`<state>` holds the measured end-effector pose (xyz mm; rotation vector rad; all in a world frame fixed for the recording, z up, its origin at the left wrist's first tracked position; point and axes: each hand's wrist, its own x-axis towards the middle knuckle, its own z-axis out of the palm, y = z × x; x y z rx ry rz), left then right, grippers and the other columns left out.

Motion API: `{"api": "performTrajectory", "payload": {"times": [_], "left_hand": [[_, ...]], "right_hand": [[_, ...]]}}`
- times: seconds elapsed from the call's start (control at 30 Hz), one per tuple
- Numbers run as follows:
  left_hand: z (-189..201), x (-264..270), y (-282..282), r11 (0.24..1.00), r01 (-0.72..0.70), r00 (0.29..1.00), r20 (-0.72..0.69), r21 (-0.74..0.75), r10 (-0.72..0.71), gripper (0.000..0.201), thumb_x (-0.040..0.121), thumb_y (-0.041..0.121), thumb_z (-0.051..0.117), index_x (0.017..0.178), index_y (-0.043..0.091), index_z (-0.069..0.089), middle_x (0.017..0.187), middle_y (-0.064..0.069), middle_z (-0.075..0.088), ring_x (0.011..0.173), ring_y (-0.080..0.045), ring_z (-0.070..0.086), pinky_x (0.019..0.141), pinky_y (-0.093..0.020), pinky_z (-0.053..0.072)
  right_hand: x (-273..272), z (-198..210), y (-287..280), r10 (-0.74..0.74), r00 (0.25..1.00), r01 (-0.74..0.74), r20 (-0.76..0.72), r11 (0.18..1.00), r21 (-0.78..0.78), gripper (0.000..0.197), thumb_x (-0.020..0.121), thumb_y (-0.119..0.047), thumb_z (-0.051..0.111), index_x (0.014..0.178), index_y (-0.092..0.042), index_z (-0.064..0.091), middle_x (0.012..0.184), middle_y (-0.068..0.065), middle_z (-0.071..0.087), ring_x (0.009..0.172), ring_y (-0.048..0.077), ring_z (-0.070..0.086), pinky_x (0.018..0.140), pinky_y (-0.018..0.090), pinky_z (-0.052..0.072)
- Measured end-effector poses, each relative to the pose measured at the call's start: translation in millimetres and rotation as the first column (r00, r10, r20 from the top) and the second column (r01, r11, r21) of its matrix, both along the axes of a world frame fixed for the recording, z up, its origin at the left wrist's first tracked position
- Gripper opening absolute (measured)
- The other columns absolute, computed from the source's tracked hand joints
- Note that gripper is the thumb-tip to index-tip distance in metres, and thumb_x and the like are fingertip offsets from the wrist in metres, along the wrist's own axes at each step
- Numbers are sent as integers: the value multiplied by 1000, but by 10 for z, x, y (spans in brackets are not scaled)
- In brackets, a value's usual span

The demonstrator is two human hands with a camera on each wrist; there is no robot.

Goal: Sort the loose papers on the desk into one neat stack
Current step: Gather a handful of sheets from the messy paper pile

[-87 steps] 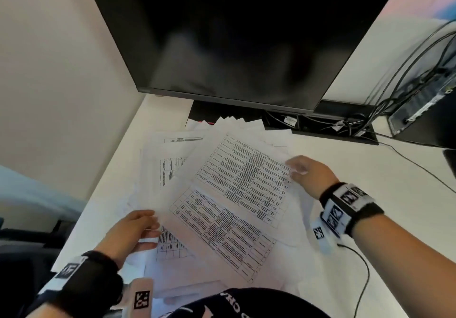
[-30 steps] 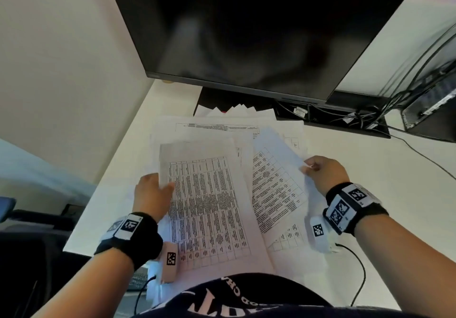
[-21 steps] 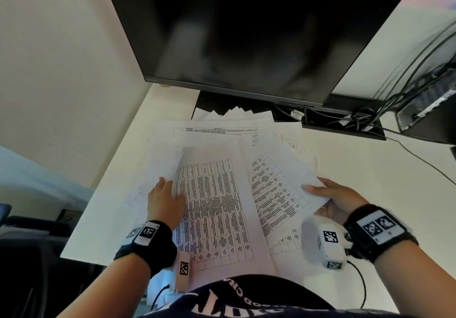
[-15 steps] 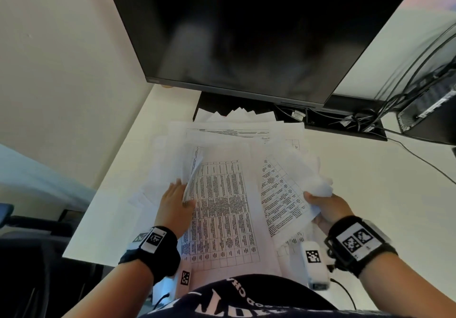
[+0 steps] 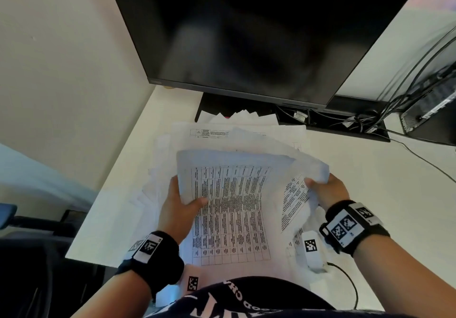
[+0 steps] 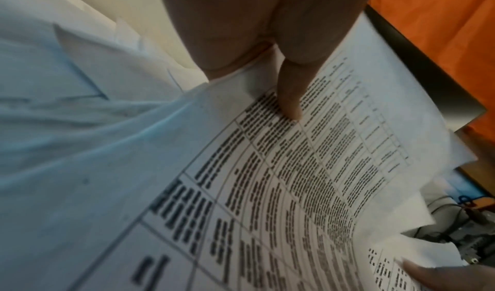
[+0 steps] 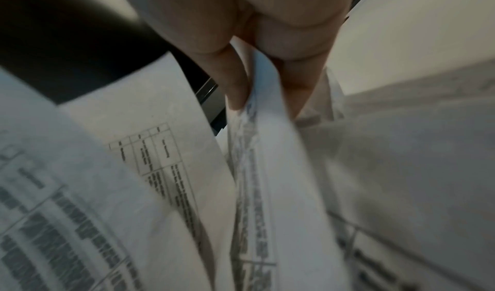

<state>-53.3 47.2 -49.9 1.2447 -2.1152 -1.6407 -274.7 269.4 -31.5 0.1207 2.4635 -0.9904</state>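
Loose printed papers point(image 5: 232, 209) covered in tables lie in an untidy fan on the white desk point(image 5: 370, 194) in front of me. My left hand point(image 5: 177, 206) grips the left edge of a lifted bundle, thumb point(image 6: 290, 96) on the top printed sheet point(image 6: 294, 179). My right hand point(image 5: 325, 189) pinches the right edge of several sheets point(image 7: 257, 147), which curl upward between thumb and fingers. More sheets point(image 5: 222, 132) spread flat behind the bundle toward the monitor.
A large dark monitor point(image 5: 246, 33) stands close behind the papers on its black base point(image 5: 214, 102). Tangled cables point(image 5: 365, 120) and a black device point(image 5: 434, 115) sit at the back right. A thin cable point(image 5: 350, 283) runs near my right wrist. The desk's left edge point(image 5: 103, 194) is close.
Both hands have drawn closer together and lifted the sheets. The left hand has taken hold of the bundle's left edge; the right-hand sheets now curl up over the main printed page.
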Motion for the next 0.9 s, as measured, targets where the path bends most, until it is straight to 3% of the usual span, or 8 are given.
{"api": "performTrajectory", "payload": {"times": [0.17, 0.3, 0.37, 0.43, 0.53, 0.67, 0.8, 0.9], "left_hand": [[-125, -37, -93, 1000, 1, 990, 143, -30, 3, 21, 83, 33, 69, 100, 24, 62, 89, 8, 67, 85, -12, 64, 64, -23, 47], [-274, -28, -332, 983, -126, 969, 195, -132, 151, 50, 57, 54, 69, 93, 19, 68, 100, -4, 66, 83, -20, 66, 68, -36, 59], [-264, -39, -367, 986, -131, 963, 223, -101, 151, 41, 65, 49, 72, 90, 17, 67, 98, -6, 67, 83, -23, 66, 72, -38, 58], [-204, -55, -332, 989, -141, 962, 230, -32, 145, 25, 82, 33, 69, 98, 15, 61, 92, -3, 67, 80, -21, 64, 70, -31, 53], [-170, -78, -269, 989, -148, 970, 197, 6, 144, 28, 89, 31, 61, 114, 20, 54, 97, 0, 65, 83, -18, 59, 68, -26, 44], [-161, -103, -207, 976, -213, 973, 101, 36, 208, 37, 92, 32, 55, 123, 19, 41, 104, -4, 62, 87, -21, 61, 74, -38, 53], [-172, -87, -121, 983, -169, 983, 89, 78, 162, 46, 89, 43, 59, 126, 20, 44, 111, -2, 63, 100, -25, 62, 89, -46, 51], [-158, -38, -128, 990, -109, 988, 122, 90, 98, 87, 65, 74, 65, 132, 22, 46, 122, -1, 63, 114, -25, 58, 98, -48, 47]], "right_hand": [[24, 20, -129, 125, 991, -129, 51, 988, 83, 29, 88, -17, 59, 113, -3, 57, 109, 17, 64, 97, 33, 60, 85, 40, 50], [-2, 84, -143, 93, 994, -95, 60, 995, 32, 24, 88, -21, 62, 108, -7, 61, 108, 15, 65, 87, 26, 58, 75, 30, 44], [13, 121, -208, 132, 988, -133, 86, 991, 4, 28, 88, -24, 63, 110, -7, 61, 109, 15, 65, 90, 27, 59, 76, 29, 43], [36, 131, -318, 163, 979, -166, 122, 986, 11, 36, 90, -29, 61, 117, -5, 58, 113, 14, 63, 95, 28, 58, 80, 31, 45], [69, 129, -512, 181, 975, -187, 128, 982, 33, 38, 95, -27, 51, 127, -6, 47, 122, 14, 59, 105, 30, 56, 87, 35, 45], [160, 145, -713, 76, 981, -73, 180, 997, -19, 46, 99, -22, 42, 141, -9, 27, 128, 15, 53, 87, 24, 50, 60, 26, 38], [297, 111, -860, 189, 953, -182, 236, 982, -52, 59, 99, -43, 34, 146, -10, 22, 146, 13, 39, 125, 31, 45, 100, 33, 36], [315, 150, -875, 278, 928, -272, 247, 960, -57, 71, 95, -58, 26, 146, -8, 26, 151, 12, 33, 137, 28, 34, 109, 33, 26]]}}
